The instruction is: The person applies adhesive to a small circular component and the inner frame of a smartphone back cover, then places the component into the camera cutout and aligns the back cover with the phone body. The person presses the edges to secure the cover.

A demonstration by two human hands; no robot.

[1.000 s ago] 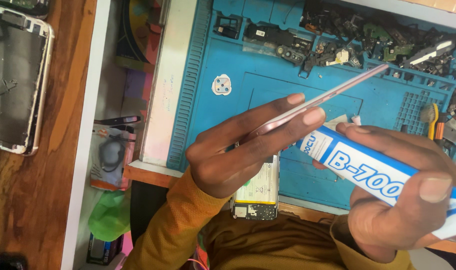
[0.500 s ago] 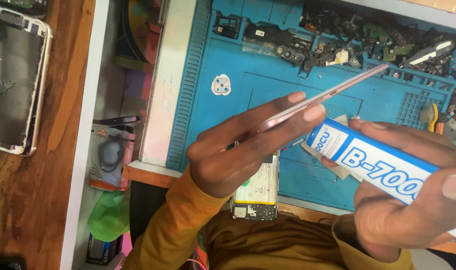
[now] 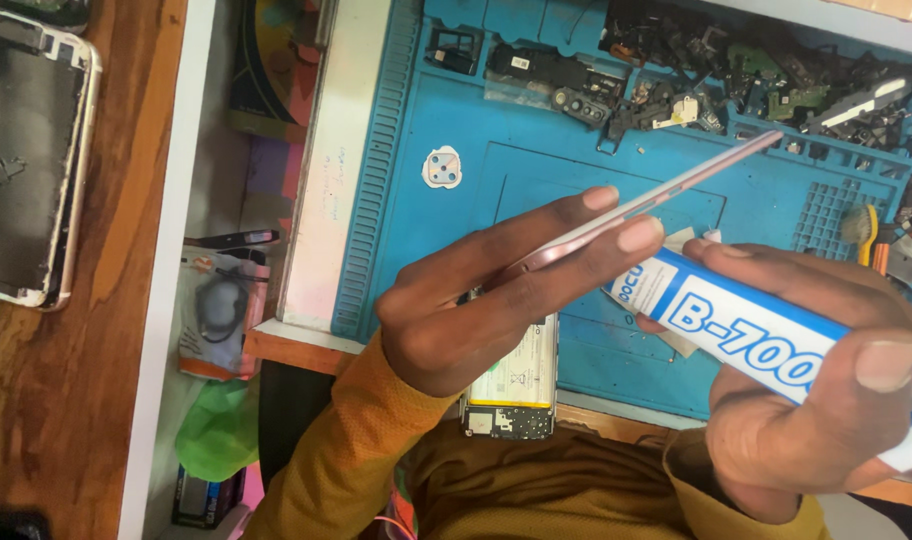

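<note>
Pink-gold, the thin metal phone frame [image 3: 666,195] sits edge-up in your left hand [image 3: 476,300], fingers closed along it, probably to expose the rim. At four o'clock, your right hand [image 3: 816,390] grips the white-blue glue tube [image 3: 746,330], nozzle touching the frame above the blue repair mat [image 3: 536,130].

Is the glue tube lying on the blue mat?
No, the right hand holds the glue tube above the blue mat.

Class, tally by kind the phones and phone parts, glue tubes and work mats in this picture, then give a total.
Phone frames: 2, pink frame in left hand, opened one on wood
Phone board with battery: 1
Glue tube in right hand: 1
Blue mat: 1
Total: 5
</note>
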